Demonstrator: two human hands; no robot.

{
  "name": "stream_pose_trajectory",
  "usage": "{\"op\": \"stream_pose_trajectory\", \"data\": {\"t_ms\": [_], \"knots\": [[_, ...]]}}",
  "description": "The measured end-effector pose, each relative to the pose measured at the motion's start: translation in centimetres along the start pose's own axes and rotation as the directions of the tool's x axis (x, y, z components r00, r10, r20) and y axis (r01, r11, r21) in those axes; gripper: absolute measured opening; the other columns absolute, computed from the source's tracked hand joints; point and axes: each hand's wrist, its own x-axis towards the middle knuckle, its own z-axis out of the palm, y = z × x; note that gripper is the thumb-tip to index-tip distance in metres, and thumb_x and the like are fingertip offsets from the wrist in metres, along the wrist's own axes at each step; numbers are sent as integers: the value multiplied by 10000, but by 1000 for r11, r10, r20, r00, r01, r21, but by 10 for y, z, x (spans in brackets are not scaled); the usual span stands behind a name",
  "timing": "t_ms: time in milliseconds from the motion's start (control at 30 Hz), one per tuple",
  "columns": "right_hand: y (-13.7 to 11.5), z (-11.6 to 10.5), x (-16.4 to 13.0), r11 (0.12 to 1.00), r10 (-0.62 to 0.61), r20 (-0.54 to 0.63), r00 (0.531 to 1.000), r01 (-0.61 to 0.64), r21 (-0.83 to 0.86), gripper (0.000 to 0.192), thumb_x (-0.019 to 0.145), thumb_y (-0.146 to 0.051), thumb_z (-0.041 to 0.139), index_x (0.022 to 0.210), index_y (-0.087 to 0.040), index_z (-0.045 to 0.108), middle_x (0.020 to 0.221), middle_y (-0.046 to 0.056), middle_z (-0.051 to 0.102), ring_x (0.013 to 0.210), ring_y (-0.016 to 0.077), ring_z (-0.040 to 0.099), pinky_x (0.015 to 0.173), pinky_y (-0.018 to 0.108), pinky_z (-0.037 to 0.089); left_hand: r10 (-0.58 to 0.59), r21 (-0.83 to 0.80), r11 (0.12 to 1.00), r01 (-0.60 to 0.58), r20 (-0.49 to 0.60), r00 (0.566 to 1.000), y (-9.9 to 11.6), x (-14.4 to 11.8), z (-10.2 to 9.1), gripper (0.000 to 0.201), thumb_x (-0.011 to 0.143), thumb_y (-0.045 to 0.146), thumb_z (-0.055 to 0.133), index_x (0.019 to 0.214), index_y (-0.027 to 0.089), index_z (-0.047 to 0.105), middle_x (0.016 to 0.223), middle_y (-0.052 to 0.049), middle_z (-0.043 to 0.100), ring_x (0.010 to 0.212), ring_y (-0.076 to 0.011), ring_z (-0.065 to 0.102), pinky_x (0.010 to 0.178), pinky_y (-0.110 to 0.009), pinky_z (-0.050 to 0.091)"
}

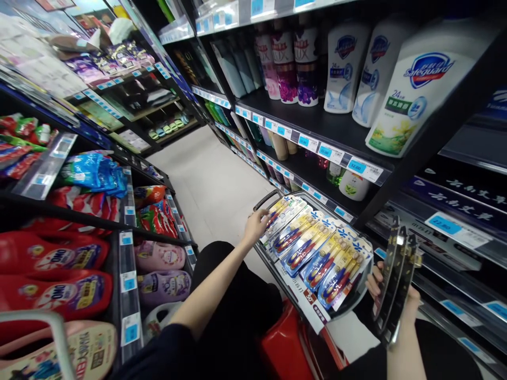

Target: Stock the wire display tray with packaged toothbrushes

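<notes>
My left hand [256,228] reaches to the far left end of a dark basket [366,287], its curled fingers on the edge of a toothbrush pack [276,215]. Several more toothbrush packs [307,240], with blue, red and yellow handles, lie in overlapping rows in the basket. A white printed card [303,298] runs along the basket's near side. On the right, my right hand [410,303] holds a few thin black blister packs [396,279] upright, seen nearly edge-on. Their contents cannot be made out.
Shelves with Safeguard bottles [412,100] and Lux bottles [304,68] rise behind the basket. Dark boxes [455,195] line the shelf on the right. Red detergent bottles [55,293] and bagged goods fill the left shelf. A red object [287,343] stands below the basket, and a pale floor aisle [214,179] runs between the shelves.
</notes>
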Motion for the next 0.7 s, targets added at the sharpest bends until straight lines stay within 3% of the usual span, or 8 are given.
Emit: {"op": "stream_pose_trajectory", "data": {"t_ms": [67,167,233,333,400,433,600,700], "knots": [[0,5,1,999,7,24,1000,-5,-51,516,548,-579,586,890,-193,599,683,19,426,510,84,347,479,251,263,29,-117,993,-20,75,997,5,-45,-9,292,804,389,503,959,201,664,1024,-61,667,931,-206,555,873,-338,424],[7,13,-3,984,45,9,999,-42,-176,519,491,-568,622,820,-167,591,634,19,481,521,113,423,524,279,381,-10,-448,887,113,228,974,5,-117,-5,293,780,424,560,918,184,657,946,-59,659,836,-167,565,807,-305,441],[19,23,-13,956,116,-59,992,-128,-264,485,477,-526,675,777,-156,585,614,28,528,578,162,512,590,312,446,-103,-665,681,306,327,939,5,-160,6,323,755,446,602,916,167,633,893,-61,640,743,-136,558,741,-289,456],[53,49,-35,917,176,-97,980,-199,-345,486,491,-449,751,854,-160,605,731,45,628,727,216,605,694,326,489,106,-761,417,497,584,805,11,-204,26,505,705,472,676,1115,193,580,1099,-107,602,921,-178,578,791,-323,478],[82,73,-49,902,112,-62,992,-128,-412,536,550,-456,746,981,-168,613,870,52,659,825,218,623,767,321,492,237,-776,301,555,625,744,19,-216,33,614,646,471,728,1171,203,555,1207,-120,565,1072,-223,548,865,-352,467],[96,85,-55,882,72,-37,997,-81,-464,570,562,-468,745,1024,-162,611,928,63,662,881,224,621,807,323,487,244,-777,254,576,628,739,23,-218,35,637,610,450,757,1159,194,561,1197,-121,578,1092,-236,548,888,-357,459],[136,120,-70,667,-67,55,996,86,-740,630,631,-557,675,1097,-140,603,1074,98,636,1024,247,589,927,337,445,17,-696,116,709,715,699,23,-209,33,478,522,214,775,962,139,605,843,-73,688,823,-213,646,822,-344,485],[138,121,-74,518,-81,63,995,96,-850,603,680,-582,630,1094,-145,613,1062,96,640,1029,245,588,929,332,442,48,-683,50,729,731,681,12,-203,37,413,537,160,733,931,125,615,827,-71,698,775,-194,653,786,-320,496]]}}
